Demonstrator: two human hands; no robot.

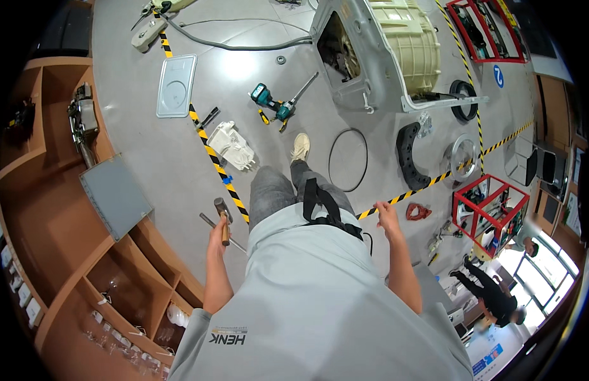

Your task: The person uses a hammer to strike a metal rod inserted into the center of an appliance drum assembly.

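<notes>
At the lower left, my left hand [217,233] grips a hammer [221,213] with a wooden handle and a long metal rod [237,244]. My right hand [388,216] is beside my right leg, open with loosely bent fingers and nothing visible in it. On the floor ahead lie a teal power drill [261,95], a second teal tool with a long bit [285,109], a white plastic part [230,146] and a black ring [366,152]. A large machine with a grey casing [371,89] and cream tub [412,51] stands beyond them.
Wooden shelving [37,203] runs along the left. A curved dark block [410,155], a glass door ring [463,155] and striped floor tape [212,159] lie around me. Red-framed carts [482,222] stand at right, where a person in black [491,289] and another person [523,244] are visible.
</notes>
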